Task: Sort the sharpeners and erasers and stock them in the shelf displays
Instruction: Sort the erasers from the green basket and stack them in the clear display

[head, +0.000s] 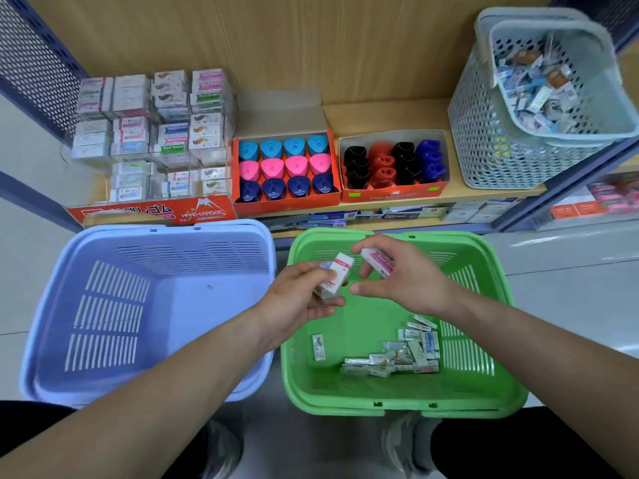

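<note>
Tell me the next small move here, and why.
Probably bring the pink-labelled eraser in the right hand onto the stack of erasers that the left hand holds. The hands are close together over the green basket, the labels look alike, and loose erasers lie below, unsorted.

— Where are the erasers?
— Most lie in a loose heap of wrapped erasers on the right side of the green basket, with one stray eraser apart to its left. The left hand pinches a pink-striped eraser and the right hand a pink-labelled eraser, both above the basket. Others fill the clear tiered display on the shelf.
— And the sharpeners?
— Upright in two orange boxes beside it: teal, pink and navy rows in the left box; black, red and blue in the right box.
</note>
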The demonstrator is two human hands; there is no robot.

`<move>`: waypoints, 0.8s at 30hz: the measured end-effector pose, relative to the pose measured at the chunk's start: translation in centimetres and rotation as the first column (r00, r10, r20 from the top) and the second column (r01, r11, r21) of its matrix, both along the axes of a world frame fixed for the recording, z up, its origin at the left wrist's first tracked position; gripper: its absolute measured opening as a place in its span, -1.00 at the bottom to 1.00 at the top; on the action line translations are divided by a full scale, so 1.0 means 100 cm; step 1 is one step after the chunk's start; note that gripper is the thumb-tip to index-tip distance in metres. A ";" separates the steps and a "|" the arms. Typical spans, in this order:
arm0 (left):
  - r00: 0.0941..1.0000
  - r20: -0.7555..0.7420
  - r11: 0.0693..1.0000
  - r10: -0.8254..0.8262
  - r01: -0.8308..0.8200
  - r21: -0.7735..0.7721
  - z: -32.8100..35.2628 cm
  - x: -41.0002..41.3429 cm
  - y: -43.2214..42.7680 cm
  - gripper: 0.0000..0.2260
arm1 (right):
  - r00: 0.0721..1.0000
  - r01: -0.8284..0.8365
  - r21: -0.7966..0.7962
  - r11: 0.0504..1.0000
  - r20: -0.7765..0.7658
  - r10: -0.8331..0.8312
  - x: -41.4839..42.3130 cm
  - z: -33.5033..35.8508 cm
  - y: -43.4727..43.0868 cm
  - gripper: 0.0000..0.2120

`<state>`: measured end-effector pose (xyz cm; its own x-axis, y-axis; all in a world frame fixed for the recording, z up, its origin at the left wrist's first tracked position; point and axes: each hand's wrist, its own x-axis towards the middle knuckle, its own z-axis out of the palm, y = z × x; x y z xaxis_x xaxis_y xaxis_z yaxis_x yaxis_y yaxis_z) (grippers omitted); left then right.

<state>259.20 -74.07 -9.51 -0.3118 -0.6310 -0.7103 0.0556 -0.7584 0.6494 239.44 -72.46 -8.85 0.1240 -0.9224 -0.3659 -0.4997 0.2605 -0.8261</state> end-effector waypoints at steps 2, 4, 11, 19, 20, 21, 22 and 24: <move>1.000 -0.007 1.000 -0.008 0.008 -0.003 -0.001 -0.002 0.001 -0.80 | 0.997 0.028 0.028 0.999 0.071 -0.030 0.003 0.001 0.002 -0.59; 0.999 -0.027 1.000 -0.019 0.019 -0.001 -0.001 -0.004 0.002 -0.79 | 0.991 0.053 0.062 0.997 0.118 -0.060 0.004 0.001 0.003 -0.62; 0.999 -0.035 0.999 -0.034 0.034 -0.001 -0.003 -0.008 0.001 -0.75 | 0.973 0.047 0.191 0.980 0.213 -0.088 0.005 0.002 0.006 -0.45; 0.996 -0.021 0.992 -0.091 0.089 -0.092 -0.003 -0.007 -0.002 -0.77 | 0.913 0.064 0.238 0.969 0.377 -0.153 0.002 0.001 0.005 -0.52; 0.995 -0.020 0.990 -0.102 0.100 -0.095 -0.003 -0.006 -0.002 -0.77 | 0.911 0.074 0.248 0.966 0.378 -0.167 0.002 0.001 0.005 -0.54; 0.993 -0.015 0.989 -0.115 0.113 -0.100 -0.002 -0.006 -0.002 -0.79 | 0.910 0.081 0.256 0.963 0.375 -0.176 0.001 0.002 0.005 -0.58; 0.992 -0.006 0.986 -0.127 0.126 -0.108 -0.002 -0.005 -0.002 -0.81 | 0.912 0.085 0.261 0.962 0.368 -0.180 0.000 0.001 0.004 -0.62; 0.988 0.033 0.978 -0.152 0.156 -0.138 -0.003 -0.004 -0.002 -0.86 | 0.922 0.085 0.261 0.962 0.345 -0.175 -0.001 0.001 0.004 -0.73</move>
<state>258.81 -74.31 -9.85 -0.3982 -0.6701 -0.6264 -0.0704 -0.6585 0.7493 239.35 -72.09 -8.75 0.1740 -0.8313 -0.5279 -0.1272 0.5126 -0.8492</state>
